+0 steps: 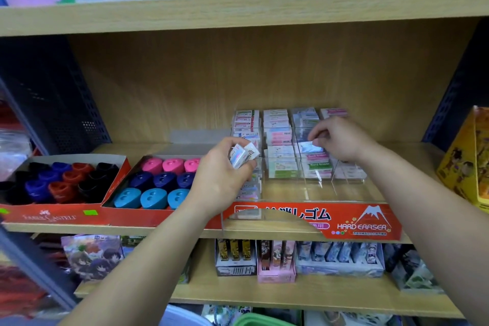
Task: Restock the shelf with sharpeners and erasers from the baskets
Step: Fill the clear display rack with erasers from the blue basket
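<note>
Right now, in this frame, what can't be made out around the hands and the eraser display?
- Head view: how many erasers the left hand grips; its fingers cover some.
- Print on the wrapped eraser pinched by the right hand: blurred, with glare.
- Green rim at the bottom edge: cut off, unidentifiable.

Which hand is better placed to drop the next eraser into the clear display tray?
Right. The right hand pinches one eraser directly over a compartment of the clear display tray; the left hand grips spare erasers at its left edge.
</note>
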